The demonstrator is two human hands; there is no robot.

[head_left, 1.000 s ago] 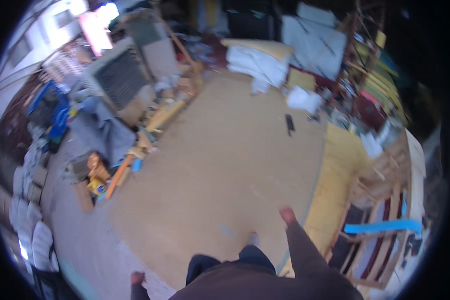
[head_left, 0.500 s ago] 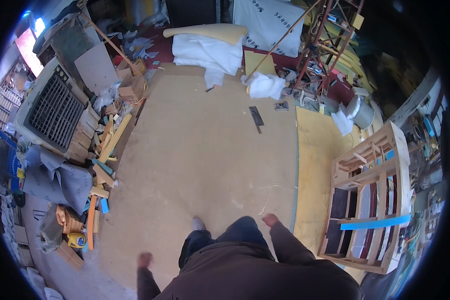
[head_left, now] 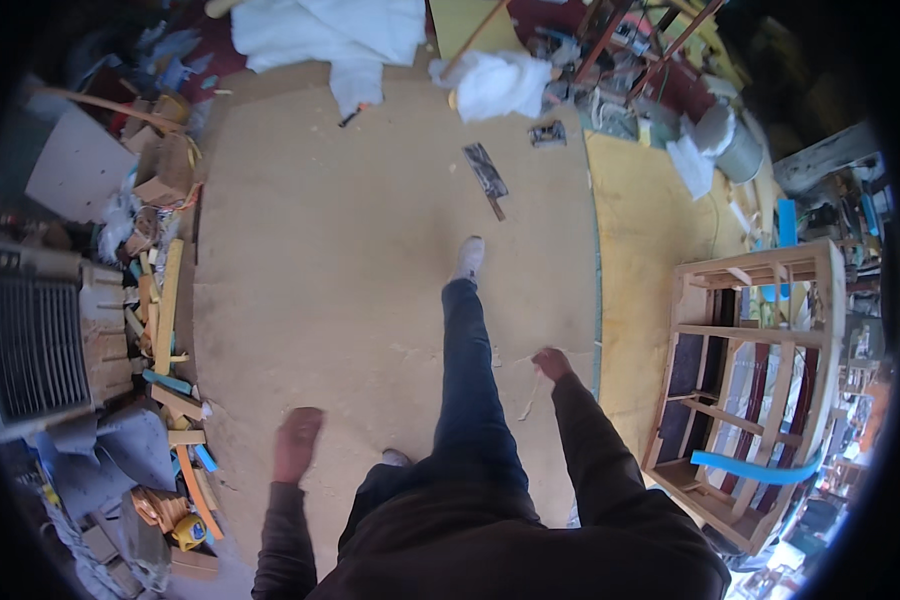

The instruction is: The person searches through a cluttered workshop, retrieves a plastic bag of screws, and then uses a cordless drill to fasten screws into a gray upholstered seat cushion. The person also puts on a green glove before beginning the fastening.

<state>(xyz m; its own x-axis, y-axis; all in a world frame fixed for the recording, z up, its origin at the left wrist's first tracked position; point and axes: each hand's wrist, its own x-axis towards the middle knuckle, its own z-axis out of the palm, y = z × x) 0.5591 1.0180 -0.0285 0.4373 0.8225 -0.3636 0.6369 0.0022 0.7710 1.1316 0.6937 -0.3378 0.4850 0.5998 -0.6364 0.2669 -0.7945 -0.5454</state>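
Left hand (head_left: 298, 445) blurred, half-curled; no hold visible, can't tell how open. Right hand (head_left: 550, 362) loosely bent; pale strand or crack (head_left: 528, 404) just below, can't tell if held. Arms out from body, likely for balance, one leg (head_left: 467, 370) forward. Clock from body: brown sheet (head_left: 350, 260) underfoot, running to 12, probably as floor cover; dark flat tool (head_left: 485, 170) lies at 12; wooden frame (head_left: 770, 398) at 2, seemingly parked aside; offcuts (head_left: 168, 310) heaped at 10.
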